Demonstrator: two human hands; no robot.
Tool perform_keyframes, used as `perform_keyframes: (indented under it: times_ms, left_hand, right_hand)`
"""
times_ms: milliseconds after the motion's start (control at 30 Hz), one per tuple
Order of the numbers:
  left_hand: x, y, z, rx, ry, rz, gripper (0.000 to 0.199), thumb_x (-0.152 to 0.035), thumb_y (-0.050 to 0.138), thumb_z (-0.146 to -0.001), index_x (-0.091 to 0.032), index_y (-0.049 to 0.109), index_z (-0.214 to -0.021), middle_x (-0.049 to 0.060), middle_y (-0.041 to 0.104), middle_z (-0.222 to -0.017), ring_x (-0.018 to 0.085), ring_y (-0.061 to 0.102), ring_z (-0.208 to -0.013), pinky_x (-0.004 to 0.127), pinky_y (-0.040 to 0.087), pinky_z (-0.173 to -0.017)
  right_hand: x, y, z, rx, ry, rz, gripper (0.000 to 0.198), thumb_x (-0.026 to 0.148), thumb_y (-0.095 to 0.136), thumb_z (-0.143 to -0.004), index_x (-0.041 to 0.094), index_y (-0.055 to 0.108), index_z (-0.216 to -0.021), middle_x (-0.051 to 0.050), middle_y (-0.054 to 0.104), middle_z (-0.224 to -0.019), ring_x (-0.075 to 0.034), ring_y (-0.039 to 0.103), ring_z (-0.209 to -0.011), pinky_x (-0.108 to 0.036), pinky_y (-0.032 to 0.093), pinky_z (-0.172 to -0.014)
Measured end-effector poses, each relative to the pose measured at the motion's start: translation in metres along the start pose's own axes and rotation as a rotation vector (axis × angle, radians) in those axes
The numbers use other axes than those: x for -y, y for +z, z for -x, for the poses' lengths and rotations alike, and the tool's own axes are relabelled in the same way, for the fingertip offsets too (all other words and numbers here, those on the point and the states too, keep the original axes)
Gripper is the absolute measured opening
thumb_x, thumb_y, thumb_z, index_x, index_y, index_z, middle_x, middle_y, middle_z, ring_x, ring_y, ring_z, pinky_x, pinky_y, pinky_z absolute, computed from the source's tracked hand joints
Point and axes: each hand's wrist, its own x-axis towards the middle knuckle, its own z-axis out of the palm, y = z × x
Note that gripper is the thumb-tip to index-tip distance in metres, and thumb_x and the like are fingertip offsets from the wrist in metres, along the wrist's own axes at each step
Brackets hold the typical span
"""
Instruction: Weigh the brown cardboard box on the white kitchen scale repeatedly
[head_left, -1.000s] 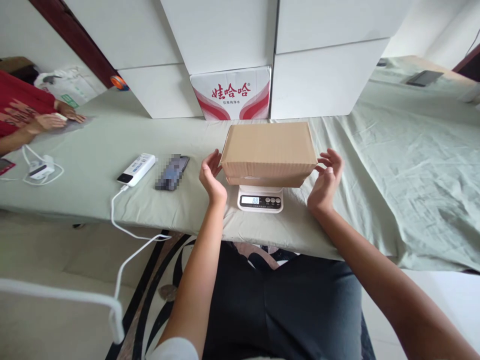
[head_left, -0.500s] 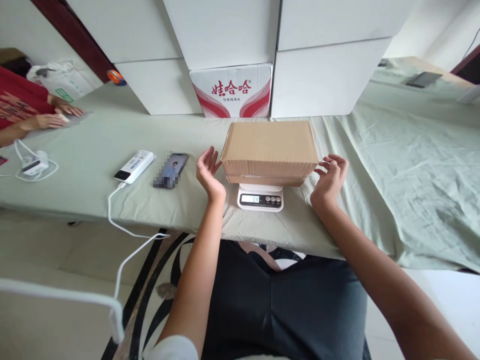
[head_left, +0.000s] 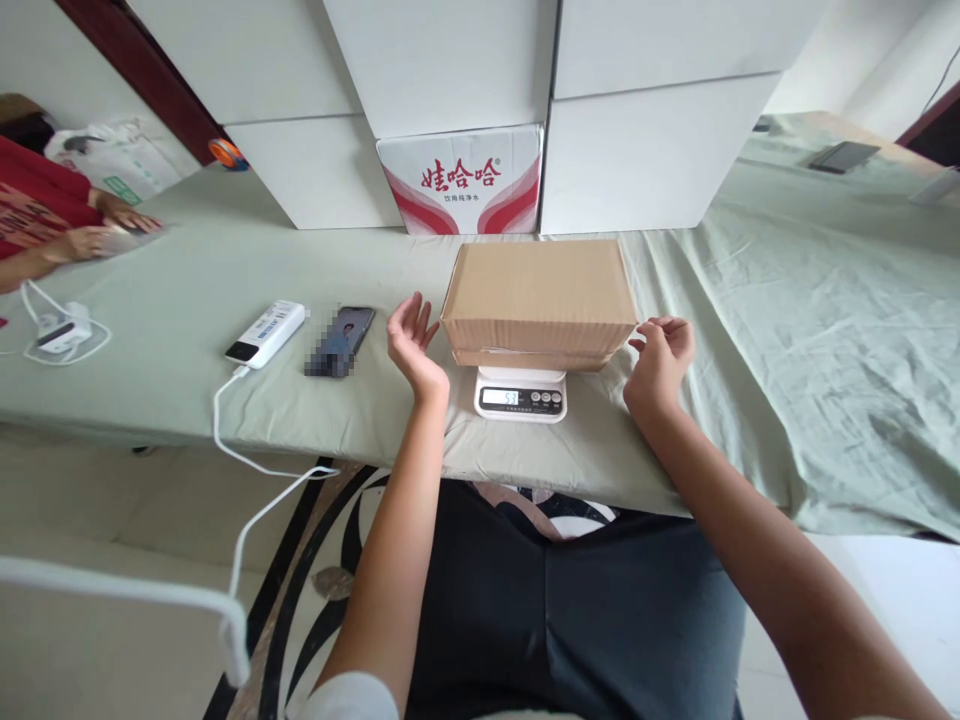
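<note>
A closed brown cardboard box (head_left: 538, 285) rests on a small white digital kitchen scale (head_left: 520, 412), whose lit display seems to read 53. Most of the scale's platform is hidden under the box. Just left of the box is my left hand (head_left: 417, 350), with fingers apart and slightly bent, holding nothing. At the opposite side my right hand (head_left: 661, 362) hovers beside the box's lower right corner; its fingers are loosely curled and nothing shows in them. Whether its fingertips brush the cardboard I cannot tell.
Left of my left hand lie a phone (head_left: 340, 342) and a white power bank (head_left: 265, 334) with a cable hanging off the table. White cartons (head_left: 627, 150) and a printed water carton (head_left: 461, 182) form a wall behind. A person's hands (head_left: 82, 240) work at far left.
My right hand's fingers have curled in a little, and my left hand has moved slightly left. The scale reading has gone from about 54 to 53. The box stays put.
</note>
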Motion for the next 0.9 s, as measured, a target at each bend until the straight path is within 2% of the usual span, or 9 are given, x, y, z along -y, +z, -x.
perform_keyframes:
  times_ms: [200, 433, 700, 900]
  left_hand:
    - [-0.0031, 0.0009, -0.0005, -0.012, -0.007, -0.009, 0.082, -0.089, 0.034, -0.102, -0.025, 0.077, -0.130, 0.020, 0.076, -0.156, 0.034, 0.076, -0.142, 0.040, 0.063, -0.103]
    - [-0.0002, -0.0042, -0.0036, 0.040, 0.004, -0.054, 0.084, -0.090, 0.034, -0.102, -0.026, 0.078, -0.135, 0.020, 0.074, -0.159, 0.035, 0.074, -0.146, 0.042, 0.063, -0.105]
    - [-0.0023, -0.0002, -0.0008, 0.011, -0.001, -0.029, 0.085, -0.091, 0.032, -0.102, -0.026, 0.078, -0.132, 0.019, 0.076, -0.157, 0.034, 0.076, -0.144, 0.041, 0.063, -0.103]
    - [-0.0017, -0.0024, -0.0023, 0.047, 0.008, -0.061, 0.091, -0.095, 0.031, -0.100, -0.027, 0.077, -0.136, 0.019, 0.072, -0.161, 0.036, 0.072, -0.149, 0.042, 0.064, -0.105]
  right_hand:
    - [-0.0004, -0.0004, -0.0001, 0.011, -0.024, 0.014, 0.025, 0.040, 0.069, -0.086, 0.029, 0.048, -0.093, 0.002, 0.051, -0.096, -0.018, 0.058, -0.089, -0.039, 0.061, -0.083]
    - [-0.0064, 0.0005, -0.0039, 0.020, -0.052, 0.019, 0.027, 0.043, 0.069, -0.085, 0.030, 0.046, -0.091, 0.002, 0.049, -0.093, -0.019, 0.058, -0.086, -0.040, 0.060, -0.077]
    - [-0.0071, -0.0007, -0.0054, 0.019, 0.056, -0.060, 0.033, 0.047, 0.070, -0.088, 0.029, 0.043, -0.088, 0.003, 0.050, -0.091, -0.016, 0.059, -0.082, -0.029, 0.056, -0.067]
    - [-0.0039, 0.0010, -0.0040, -0.006, 0.091, -0.066, 0.039, 0.050, 0.071, -0.091, 0.029, 0.039, -0.086, 0.005, 0.048, -0.087, -0.014, 0.060, -0.078, -0.028, 0.054, -0.067]
